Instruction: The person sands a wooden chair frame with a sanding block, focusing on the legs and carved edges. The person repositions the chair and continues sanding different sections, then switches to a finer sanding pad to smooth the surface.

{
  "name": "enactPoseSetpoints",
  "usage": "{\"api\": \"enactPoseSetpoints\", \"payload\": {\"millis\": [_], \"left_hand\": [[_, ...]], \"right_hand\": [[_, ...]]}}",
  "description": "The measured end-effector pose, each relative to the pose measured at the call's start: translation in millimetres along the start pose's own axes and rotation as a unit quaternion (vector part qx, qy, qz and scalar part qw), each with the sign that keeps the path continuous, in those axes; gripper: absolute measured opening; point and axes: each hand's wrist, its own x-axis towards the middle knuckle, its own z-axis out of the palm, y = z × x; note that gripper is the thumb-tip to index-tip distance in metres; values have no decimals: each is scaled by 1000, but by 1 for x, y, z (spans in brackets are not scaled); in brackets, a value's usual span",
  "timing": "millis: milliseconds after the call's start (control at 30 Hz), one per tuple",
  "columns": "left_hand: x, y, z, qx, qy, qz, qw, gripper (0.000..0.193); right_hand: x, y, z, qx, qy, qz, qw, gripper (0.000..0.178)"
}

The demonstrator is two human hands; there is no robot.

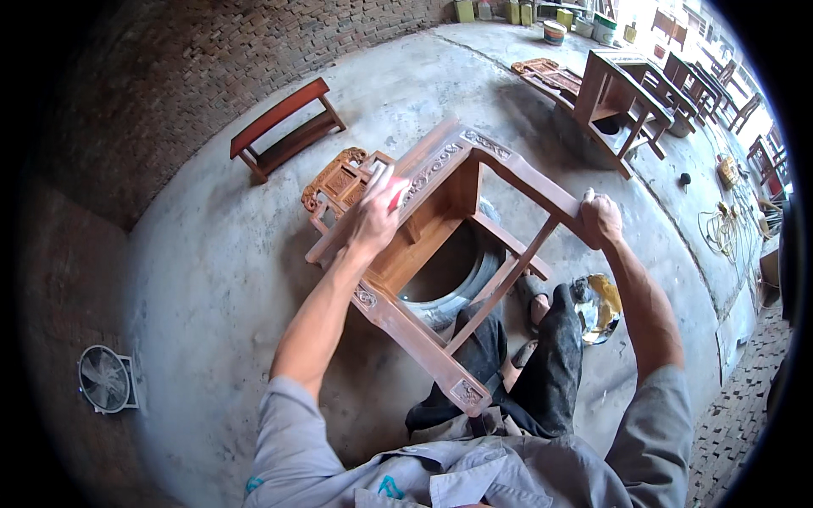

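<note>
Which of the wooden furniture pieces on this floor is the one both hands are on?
The carved chair frame tipped over the tyre. The left hand presses on its carved rail, the right hand grips a leg. The red bench and others stand untouched.

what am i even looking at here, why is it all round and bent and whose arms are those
This is one picture from a wide fisheye camera worn on a person's head, looking down at their own work. That lens bends straight edges and rounds the view. The two bare forearms coming up from the bottom are the wearer's own.

The left hand presses a small white and red pad or block against the carved rail of a reddish-brown wooden chair frame; exactly what the pad is cannot be told. The right hand grips the end of one chair leg. The frame is tipped over and seems to rest on a black rubber tyre on the grey concrete floor.

Around them: a low red-brown wooden bench, a small fan, a shiny metal bowl, and more wooden furniture farther back.
</note>
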Motion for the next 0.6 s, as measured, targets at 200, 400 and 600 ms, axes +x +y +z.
{"api": "enactPoseSetpoints", "payload": {"millis": [200, 400, 600], "left_hand": [[-7, -11, 11, 4, -59, 18, 998, 37], [35, -9, 51, 9, -56, 30, 998, 39], [29, -14, 47, 14, -48, 51, 997, 40]], "right_hand": [[-12, -7, -9, -12, -12, -13, 1000, 55], [-7, 4, 2, -46, 7, -78, 996, 53], [-9, -8, -5, -40, 6, -74, 996, 45]]}}
